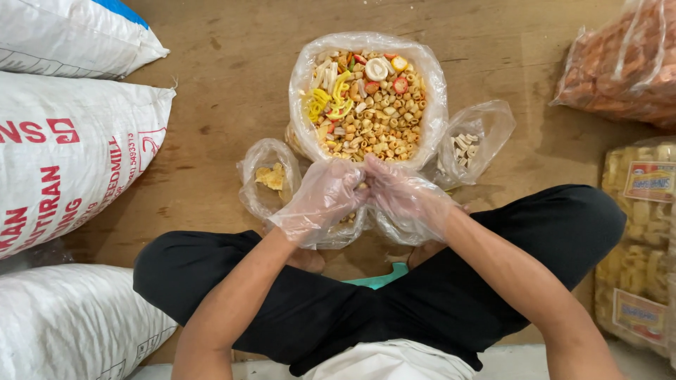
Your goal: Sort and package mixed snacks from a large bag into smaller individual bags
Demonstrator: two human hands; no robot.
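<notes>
A large clear plastic bag (303, 77) stands open on the brown floor in front of my crossed legs, full of mixed raw crackers in beige, yellow, white and red shapes. My left hand (325, 197) and my right hand (401, 193), both in thin clear plastic gloves, meet at the bag's near rim with fingertips together over a small clear bag (345, 229) that they hold. What lies between the fingers is hidden. A small bag with yellow chips (270, 177) sits left of my hands. Another with white tube pieces (470, 144) sits to the right.
White woven sacks (63, 155) lie stacked along the left. Sealed packs of orange crackers (623, 63) and yellowish crackers (637, 232) lie at the right. A teal object (384, 276) peeks out between my legs.
</notes>
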